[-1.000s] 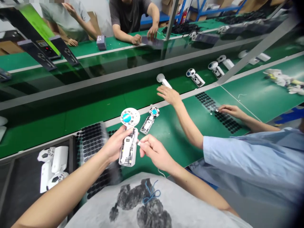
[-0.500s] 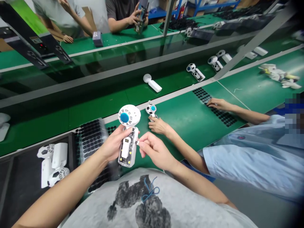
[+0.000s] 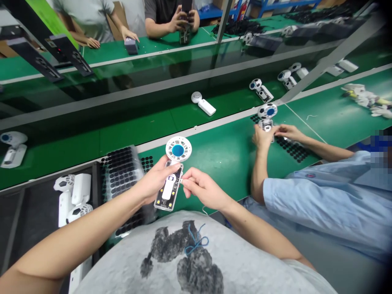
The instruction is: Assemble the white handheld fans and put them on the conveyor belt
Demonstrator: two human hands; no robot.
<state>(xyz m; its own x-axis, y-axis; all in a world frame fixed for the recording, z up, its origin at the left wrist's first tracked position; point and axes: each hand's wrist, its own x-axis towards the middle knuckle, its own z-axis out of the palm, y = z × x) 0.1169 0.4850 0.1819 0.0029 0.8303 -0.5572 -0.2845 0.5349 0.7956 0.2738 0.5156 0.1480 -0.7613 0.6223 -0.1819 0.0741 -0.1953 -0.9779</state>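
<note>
The fan (image 3: 178, 150) is gripped, blue centre showing, by the left hand (image 3: 152, 179), while a small connector (image 3: 181, 181) is pinched at its side by the right hand (image 3: 203, 188).

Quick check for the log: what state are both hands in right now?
Left hand: closed around a handheld fan.
Right hand: fingertips pinched on what looks like a plug.

The green bench (image 3: 223, 159) extends beneath the right-hand fingers (image 3: 191, 179). Sheets of black discs (image 3: 122, 175) lie on it, left of the left-hand fingers (image 3: 162, 164). White-and-yellow items (image 3: 366, 98) lie well right of both hands' fingers.
</note>
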